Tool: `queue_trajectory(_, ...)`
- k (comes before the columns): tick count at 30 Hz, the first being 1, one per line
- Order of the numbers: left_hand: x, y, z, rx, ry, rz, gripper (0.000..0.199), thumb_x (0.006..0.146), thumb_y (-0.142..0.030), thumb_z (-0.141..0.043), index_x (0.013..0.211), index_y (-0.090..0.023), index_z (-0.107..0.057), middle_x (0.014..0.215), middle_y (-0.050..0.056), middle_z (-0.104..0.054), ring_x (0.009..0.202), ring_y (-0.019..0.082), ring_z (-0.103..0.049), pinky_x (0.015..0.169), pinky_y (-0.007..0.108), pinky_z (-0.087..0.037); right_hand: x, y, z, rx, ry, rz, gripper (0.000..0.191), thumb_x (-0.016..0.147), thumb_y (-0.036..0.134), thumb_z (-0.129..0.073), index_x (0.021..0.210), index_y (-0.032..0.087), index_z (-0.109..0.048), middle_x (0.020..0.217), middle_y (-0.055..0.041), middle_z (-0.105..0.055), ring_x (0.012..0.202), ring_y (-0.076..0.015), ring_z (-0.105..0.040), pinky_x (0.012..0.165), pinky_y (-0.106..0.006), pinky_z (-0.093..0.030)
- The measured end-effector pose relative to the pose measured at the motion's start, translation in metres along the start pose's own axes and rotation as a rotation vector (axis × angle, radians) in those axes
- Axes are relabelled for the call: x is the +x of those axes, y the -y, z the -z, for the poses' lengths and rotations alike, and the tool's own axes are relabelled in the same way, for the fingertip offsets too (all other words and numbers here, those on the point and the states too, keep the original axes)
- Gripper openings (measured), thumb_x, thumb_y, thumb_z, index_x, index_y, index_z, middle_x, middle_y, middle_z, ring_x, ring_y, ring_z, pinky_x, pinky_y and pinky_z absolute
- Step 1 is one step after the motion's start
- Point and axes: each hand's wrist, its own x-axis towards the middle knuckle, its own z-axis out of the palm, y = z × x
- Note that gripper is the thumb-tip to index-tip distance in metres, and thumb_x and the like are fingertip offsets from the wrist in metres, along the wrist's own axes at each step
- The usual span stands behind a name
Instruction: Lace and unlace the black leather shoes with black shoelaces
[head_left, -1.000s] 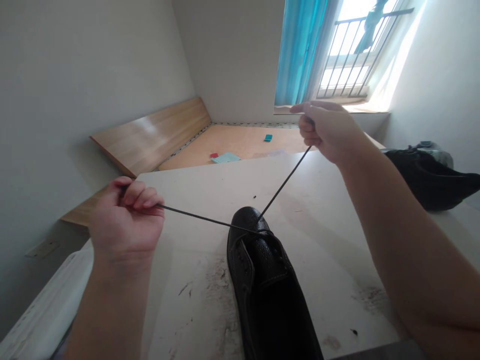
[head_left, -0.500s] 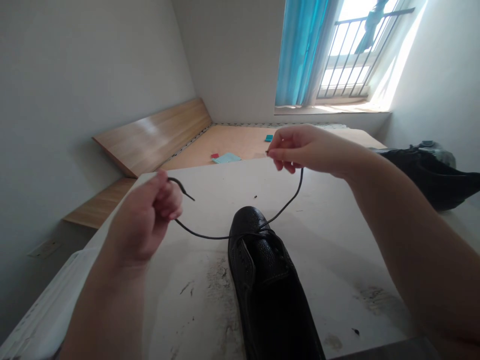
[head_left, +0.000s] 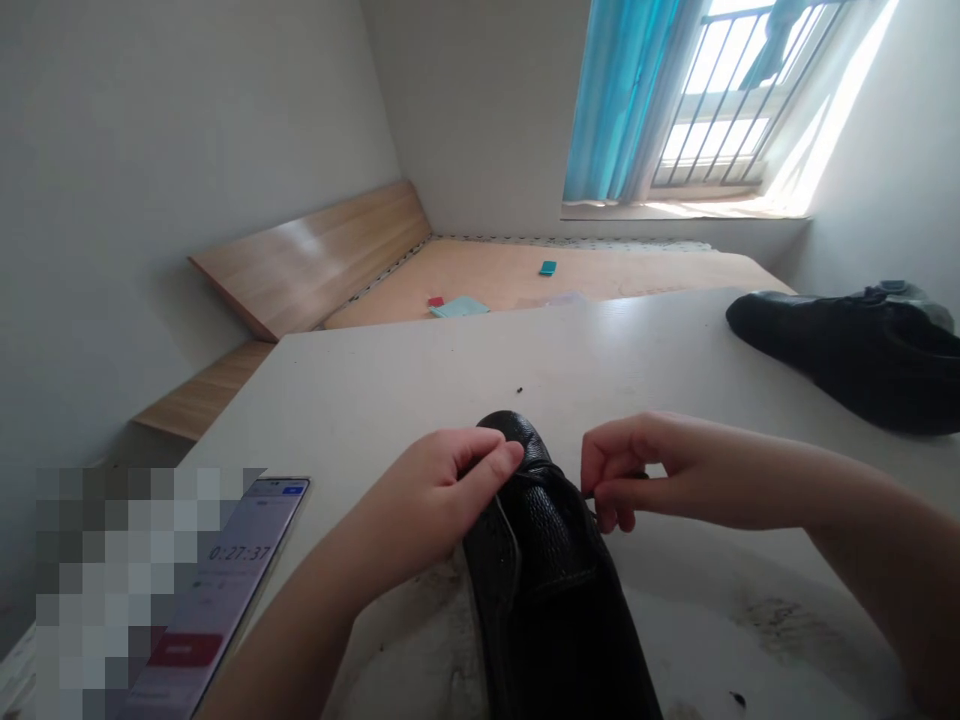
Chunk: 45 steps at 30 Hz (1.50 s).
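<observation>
A black leather shoe (head_left: 559,530) stands on the white table, its toe pointing away from me and its tongue showing between the open lace flaps. My left hand (head_left: 450,480) is closed over the left side near the toe, thumb and fingers together; what they pinch is hidden. Beside the right flap, my right hand (head_left: 634,475) pinches a dark shoelace (head_left: 591,494) close to the eyelets. Most of the lace is out of sight behind the fingers and against the black leather.
Another black shoe (head_left: 840,350) lies at the table's right. A phone (head_left: 225,570) showing a timer rests at the left, partly covered by a pixelated patch. Beyond the white table (head_left: 390,380) is a bed-like surface (head_left: 622,270) with small coloured items. A curtained window is behind.
Both hands have come down and inward from holding the lace ends out wide to the shoe's sides. The view has shifted, bringing the phone and more of the other shoe into sight.
</observation>
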Motion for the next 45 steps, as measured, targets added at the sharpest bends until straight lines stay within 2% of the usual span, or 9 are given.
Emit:
queue_trajectory(6,-0.001,-0.004,-0.008,0.1,0.009,-0.085,0.024,0.093,-0.026,-0.047,0.099,-0.025,-0.07,0.084,-0.003,-0.068,0.077,0.015,-0.059,0.067,0.025,-0.039,0.001,-0.001,-0.016,-0.019,-0.093,-0.026,0.017,0.096,0.035,-0.049,0.095,0.019,-0.055,0.077,0.0003,-0.067,0.073,-0.0123,-0.061,0.068,-0.026,-0.049)
queue_trajectory(10,-0.002,-0.006,-0.01,0.156,-0.018,-0.085,0.023,0.089,-0.018,-0.046,0.089,-0.023,-0.068,0.072,-0.006,-0.064,0.066,0.012,-0.056,0.061,0.024,-0.038,0.004,-0.004,-0.018,0.087,-0.059,0.03,0.022,0.098,0.036,-0.047,0.115,0.022,-0.046,0.074,0.0038,-0.061,0.071,-0.0115,-0.06,0.069,-0.026,-0.048)
queue_trajectory(15,-0.003,-0.005,-0.004,0.144,-0.016,-0.08,0.018,0.093,-0.026,-0.049,0.09,-0.023,-0.066,0.078,-0.005,-0.066,0.072,0.012,-0.059,0.063,0.023,-0.04,0.004,-0.005,-0.019,0.033,0.002,0.067,0.024,0.101,0.039,-0.038,0.117,0.024,-0.049,0.075,0.0036,-0.051,0.068,-0.0105,-0.051,0.067,-0.025,-0.045)
queue_trajectory(20,-0.003,-0.004,0.0,0.084,-0.051,-0.134,0.019,0.093,-0.019,-0.051,0.091,-0.023,-0.069,0.084,-0.006,-0.069,0.079,0.011,-0.062,0.071,0.02,-0.044,-0.003,0.005,-0.028,-0.035,-0.132,0.004,0.037,0.098,0.055,-0.037,0.115,0.027,-0.055,0.091,0.0,-0.057,0.085,-0.0154,-0.052,0.079,-0.029,-0.045)
queue_trajectory(24,-0.003,-0.003,-0.003,0.024,-0.061,-0.117,0.021,0.093,-0.019,-0.052,0.095,-0.024,-0.072,0.085,-0.005,-0.072,0.08,0.011,-0.065,0.073,0.02,-0.046,-0.007,0.008,-0.038,-0.111,-0.249,-0.053,0.024,0.097,0.039,-0.041,0.117,0.031,-0.051,0.104,0.0004,-0.063,0.095,-0.0183,-0.058,0.082,-0.032,-0.045)
queue_trajectory(29,-0.005,-0.001,0.0,-0.038,-0.086,-0.089,0.018,0.092,-0.019,-0.054,0.097,-0.023,-0.071,0.081,-0.004,-0.073,0.079,0.012,-0.068,0.072,0.021,-0.048,-0.009,0.008,-0.047,-0.375,-0.316,-0.064,0.027,0.094,0.023,-0.032,0.113,0.027,-0.053,0.103,-0.0022,-0.066,0.092,-0.0196,-0.063,0.081,-0.035,-0.049)
queue_trajectory(34,-0.008,-0.002,0.006,-0.054,-0.079,-0.09,0.015,0.092,-0.021,-0.056,0.097,-0.024,-0.07,0.087,-0.004,-0.073,0.085,0.013,-0.069,0.075,0.022,-0.051,-0.002,0.017,-0.054,-0.825,-0.404,0.17,0.018,0.081,0.009,-0.045,0.087,0.018,-0.059,0.088,-0.0077,-0.067,0.08,-0.0235,-0.065,0.075,-0.038,-0.05)
queue_trajectory(38,-0.009,-0.003,0.008,-0.054,-0.069,-0.075,0.016,0.093,-0.022,-0.055,0.096,-0.023,-0.071,0.086,-0.003,-0.073,0.085,0.013,-0.069,0.077,0.023,-0.051,0.005,0.03,-0.054,-1.008,-0.356,0.102,0.015,0.075,0.004,-0.057,0.08,0.019,-0.06,0.074,-0.0044,-0.066,0.068,-0.0222,-0.065,0.062,-0.033,-0.046)
queue_trajectory(45,-0.014,-0.005,0.022,0.029,-0.005,-0.028,0.018,0.091,-0.022,-0.057,0.095,-0.025,-0.074,0.09,-0.004,-0.076,0.087,0.013,-0.069,0.077,0.022,-0.05,0.009,0.046,-0.054,-1.078,-0.29,-0.107,0.015,0.076,0.008,-0.062,0.086,0.019,-0.063,0.079,-0.0064,-0.071,0.079,-0.0274,-0.069,0.068,-0.034,-0.042)
